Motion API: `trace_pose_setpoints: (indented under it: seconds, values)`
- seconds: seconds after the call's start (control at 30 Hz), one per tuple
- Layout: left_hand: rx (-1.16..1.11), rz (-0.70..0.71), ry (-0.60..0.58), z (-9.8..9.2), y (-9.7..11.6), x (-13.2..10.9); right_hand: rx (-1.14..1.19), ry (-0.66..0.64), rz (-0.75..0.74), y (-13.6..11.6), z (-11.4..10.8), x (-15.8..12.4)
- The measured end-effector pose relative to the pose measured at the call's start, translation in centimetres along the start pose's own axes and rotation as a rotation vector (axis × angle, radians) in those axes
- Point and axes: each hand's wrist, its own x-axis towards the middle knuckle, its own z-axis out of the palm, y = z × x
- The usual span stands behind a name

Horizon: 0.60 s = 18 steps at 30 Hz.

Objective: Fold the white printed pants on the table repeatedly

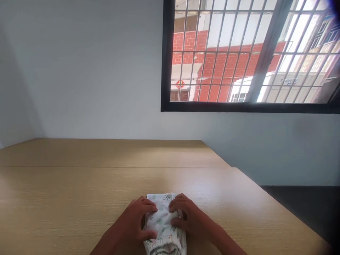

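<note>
A small pair of folded pants (160, 221), white with a sparse green and dark print, lies on the table close to me. Its gathered elastic waistband (164, 244) faces my side and runs to the bottom of the view. My left hand (140, 219) rests on the left edge of the cloth, open, thumb and fingers spread apart. On the right edge lies my right hand (183, 214), also open, its fingers curved and its thumb apart from them on the fabric. Both hands touch the pants without closing around them.
The light wood table (79, 187) has a seam across it and a slanting right edge. Behind it stands a pale wall (92, 71) with a dark-framed, barred window (225, 53) at the upper right. Dark floor (294, 205) shows beyond the table's right side.
</note>
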Motion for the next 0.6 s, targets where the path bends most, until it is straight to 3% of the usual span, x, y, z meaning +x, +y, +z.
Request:
trace_pose_setpoints:
  seconds: [0.17,0.23,0.37,0.5,0.6]
  values:
    - [-0.097,0.002,0.05,0.5,-0.2,-1.2,-0.05,0.009,0.004,-1.0,-0.4,-0.5]
    - [-0.328,-0.018,0.051,0.1,0.1,-1.1,0.016,0.064,0.013,-1.7,-0.5,-0.6]
    - [-0.842,-0.065,0.084,-0.4,0.6,-0.4,0.373,0.077,0.055,-2.9,-0.5,0.1]
    - [-0.63,-0.188,0.15,-0.4,-0.3,0.1,0.292,0.197,0.181,-2.1,-0.6,1.1]
    - [-0.468,-0.167,0.206,-0.5,-1.0,-0.2,0.219,0.285,0.226,-1.1,-0.9,0.9]
